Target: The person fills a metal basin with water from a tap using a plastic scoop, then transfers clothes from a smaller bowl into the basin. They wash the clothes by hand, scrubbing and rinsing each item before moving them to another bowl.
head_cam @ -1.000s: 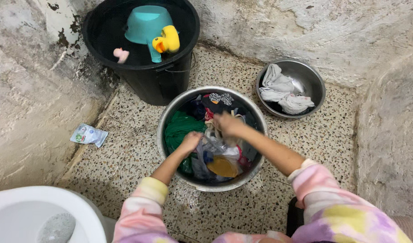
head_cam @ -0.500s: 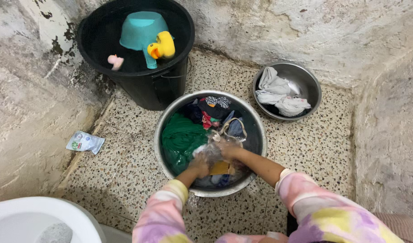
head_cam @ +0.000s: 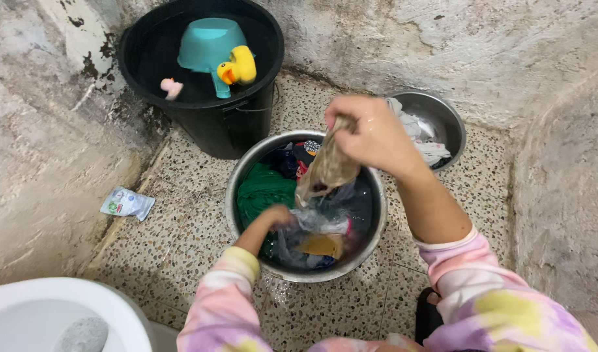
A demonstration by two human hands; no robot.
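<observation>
The right hand [head_cam: 370, 135] was raised above the wash, its grip clenched on the top of a wet, brownish-beige piece of cloth [head_cam: 329, 168]. Lifted this way, the cloth hung down in a limp twist, its lower end reaching into the wide round steel basin [head_cam: 231, 195] on the floor, so any water running off it would have dropped back inside rather than onto the tiles.

The left hand [head_cam: 277, 216] was low in the same basin, its fingers curled among the wet laundry beside a crumpled pale translucent garment [head_cam: 318, 225]; whether that grip was closed on a piece or only pressing on the pile could not be made out. It seemed placed to hold the rest of the heap down while the one cloth was drawn clear. A bunched dark green cloth [head_cam: 265, 189] filled the left part of the basin, with dark and patterned pieces behind it and a mustard-yellow piece [head_cam: 320, 245] toward the near rim.

Just past the raised hand stood a smaller steel bowl [head_cam: 447, 120] holding white wrung-looking cloths [head_cam: 424, 137], set near the basin within easy reach. To the far left a black plastic bucket [head_cam: 273, 58] of water stood against the wall, with an upturned teal plastic scoop [head_cam: 207, 42], a yellow rubber duck [head_cam: 240, 65] and a small pink toy [head_cam: 170, 87] in it. A small plastic sachet [head_cam: 127, 203] lay on the speckled terrazzo floor [head_cam: 181, 241] by the wall.
</observation>
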